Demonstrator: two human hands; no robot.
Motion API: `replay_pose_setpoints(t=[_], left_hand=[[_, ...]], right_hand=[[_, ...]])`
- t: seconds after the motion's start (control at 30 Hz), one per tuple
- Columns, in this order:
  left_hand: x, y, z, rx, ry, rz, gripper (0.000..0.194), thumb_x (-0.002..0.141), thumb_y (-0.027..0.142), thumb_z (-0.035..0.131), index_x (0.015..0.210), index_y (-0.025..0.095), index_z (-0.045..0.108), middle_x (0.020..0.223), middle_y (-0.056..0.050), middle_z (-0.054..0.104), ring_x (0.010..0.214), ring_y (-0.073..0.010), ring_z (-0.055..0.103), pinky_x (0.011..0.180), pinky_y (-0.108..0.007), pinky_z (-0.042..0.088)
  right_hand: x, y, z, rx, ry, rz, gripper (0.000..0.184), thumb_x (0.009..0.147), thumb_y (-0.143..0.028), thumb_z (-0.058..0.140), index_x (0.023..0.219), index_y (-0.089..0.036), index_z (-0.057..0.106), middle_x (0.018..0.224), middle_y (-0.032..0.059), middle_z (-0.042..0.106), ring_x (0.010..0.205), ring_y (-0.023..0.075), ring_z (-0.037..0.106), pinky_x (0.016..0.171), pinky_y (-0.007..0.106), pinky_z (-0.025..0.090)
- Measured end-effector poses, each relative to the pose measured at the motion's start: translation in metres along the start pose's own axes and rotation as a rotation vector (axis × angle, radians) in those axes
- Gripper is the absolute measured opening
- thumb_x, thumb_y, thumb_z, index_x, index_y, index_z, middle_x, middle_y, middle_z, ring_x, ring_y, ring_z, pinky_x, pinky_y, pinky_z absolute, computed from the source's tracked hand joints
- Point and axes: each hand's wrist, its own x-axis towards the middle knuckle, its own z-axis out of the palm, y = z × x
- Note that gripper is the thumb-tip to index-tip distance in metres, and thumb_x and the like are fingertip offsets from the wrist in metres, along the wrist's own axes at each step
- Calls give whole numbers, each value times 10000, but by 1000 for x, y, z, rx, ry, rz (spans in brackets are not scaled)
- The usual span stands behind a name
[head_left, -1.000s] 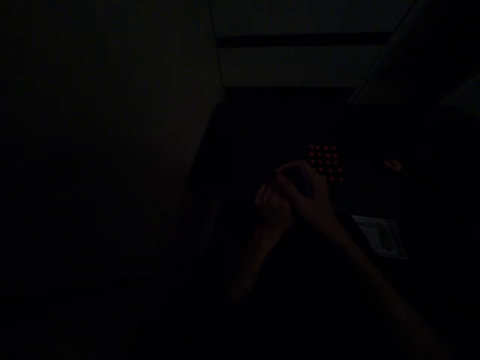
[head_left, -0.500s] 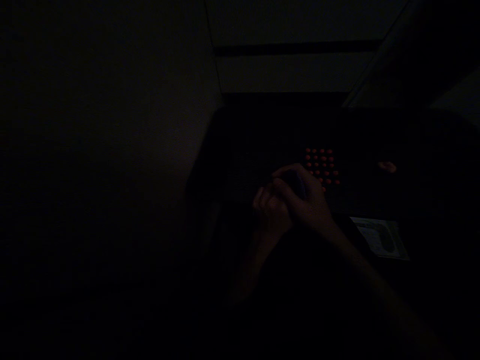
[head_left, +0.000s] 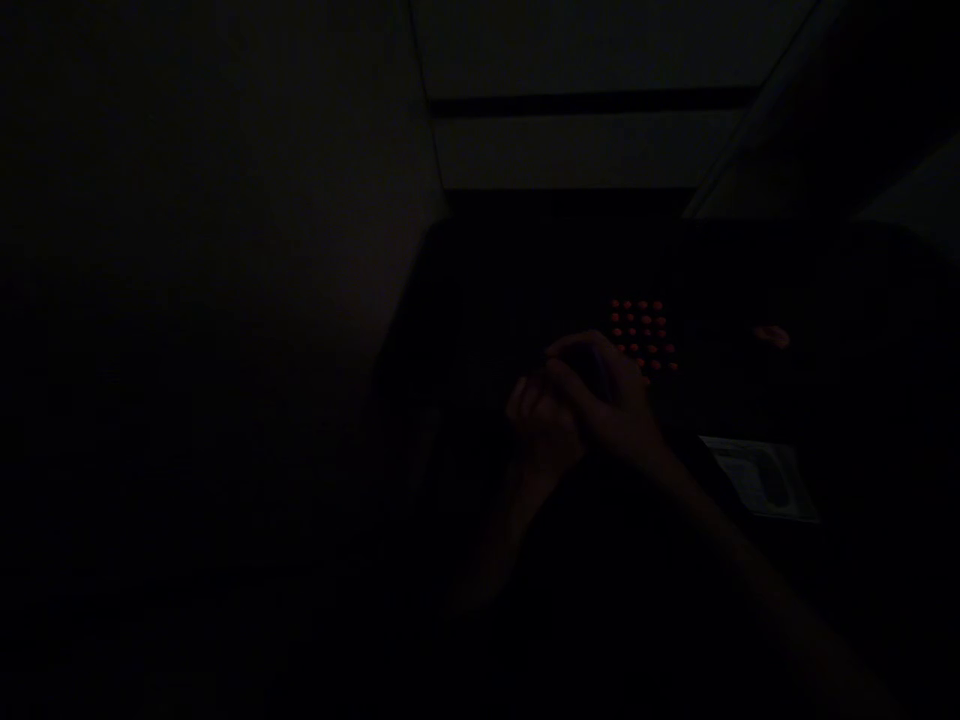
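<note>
The scene is very dark. My right hand (head_left: 626, 405) is closed around a dark object (head_left: 600, 372) with a faint bluish-purple tint, whose kind I cannot make out. Just left of it and touching or nearly touching it, my left hand (head_left: 547, 425) has its fingers curled in; what they hold, if anything, is hidden. Beyond the right hand lie several small reddish round pieces (head_left: 646, 321) in neat rows, the nearest partly covered by that hand.
A small reddish lump (head_left: 772, 337) lies on the dark table (head_left: 510, 270) to the right. Nearer me is a flat, pale printed packet (head_left: 731, 462) with a dark oval. Behind the table stands a pale panelled surface (head_left: 570, 150); a plain wall (head_left: 300, 200) is at left.
The picture has grown a little dimmer. Both hands stay in almost the same place and pose, and the pieces lie as before.
</note>
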Motion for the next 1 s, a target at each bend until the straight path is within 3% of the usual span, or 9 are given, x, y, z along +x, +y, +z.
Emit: replay_pose_setpoints(t=[1.0], left_hand=[[0,0,0,-37,21,-1,191,834,165,517,688,196,637,593,-51,655,596,-204,595,616,-353,396]], right_hand=[[1,0,1,-5,5,-9,42,902,-262,641,943,-261,647,927,-2,677,883,197,646,818,364,509]])
